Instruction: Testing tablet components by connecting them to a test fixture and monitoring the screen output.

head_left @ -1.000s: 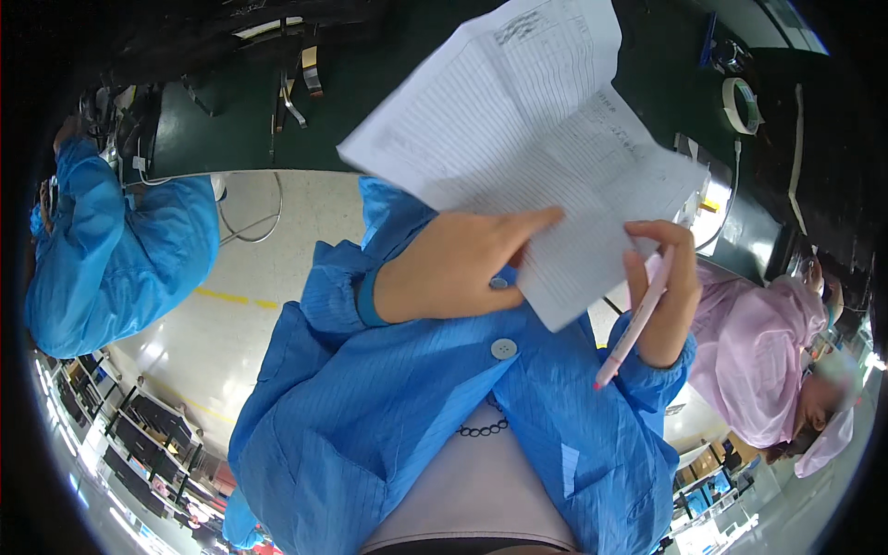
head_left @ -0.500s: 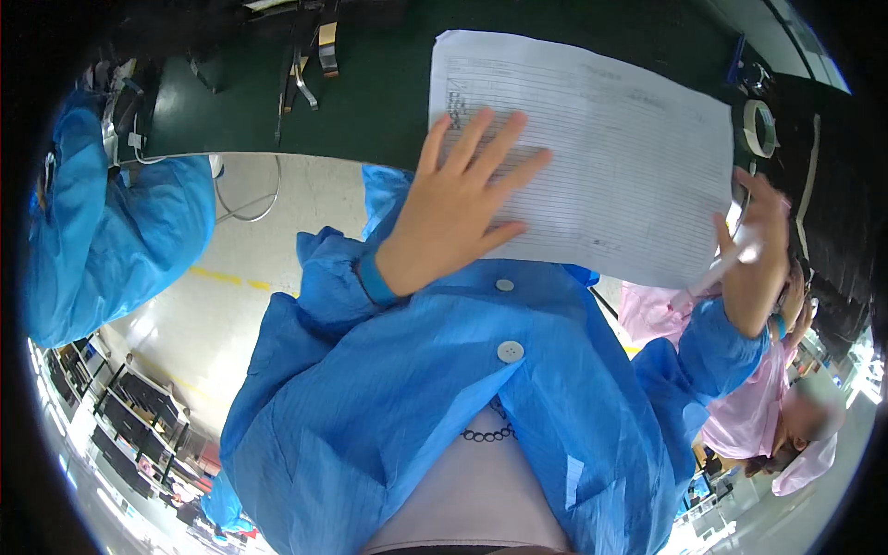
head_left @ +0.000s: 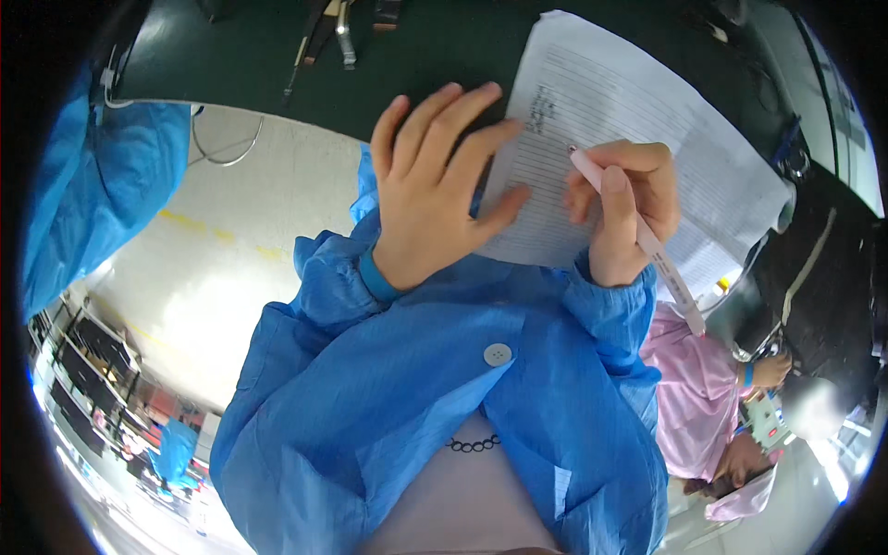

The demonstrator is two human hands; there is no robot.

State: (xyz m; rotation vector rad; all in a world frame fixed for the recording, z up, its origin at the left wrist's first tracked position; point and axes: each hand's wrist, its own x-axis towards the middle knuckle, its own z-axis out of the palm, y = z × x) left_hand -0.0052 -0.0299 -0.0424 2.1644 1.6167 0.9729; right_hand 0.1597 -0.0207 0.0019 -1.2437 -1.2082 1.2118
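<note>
A white lined sheet of paper (head_left: 731, 171) lies at a slant across the front edge of the dark green table, with handwriting near its upper left. My right hand (head_left: 638, 208) grips a pale pink pen (head_left: 668, 274), its tip just above the lines to the right of the handwriting; whether it touches the paper I cannot tell. My left hand (head_left: 439, 185) is spread open at the sheet's left edge, its thumb and index fingertip over the paper and the other fingers over the table.
Dark strips and metal tweezer-like tools (head_left: 345, 42) lie on the green table (head_left: 222, 69) at the back left. A person in blue (head_left: 111, 203) sits at the left. Another person in pink (head_left: 689, 388) is at the right, beside a black surface (head_left: 823, 277).
My right hand has come in from the right edge and now holds the pen over the page. The paper has shifted rightward in view. My left hand now overlaps only its left edge.
</note>
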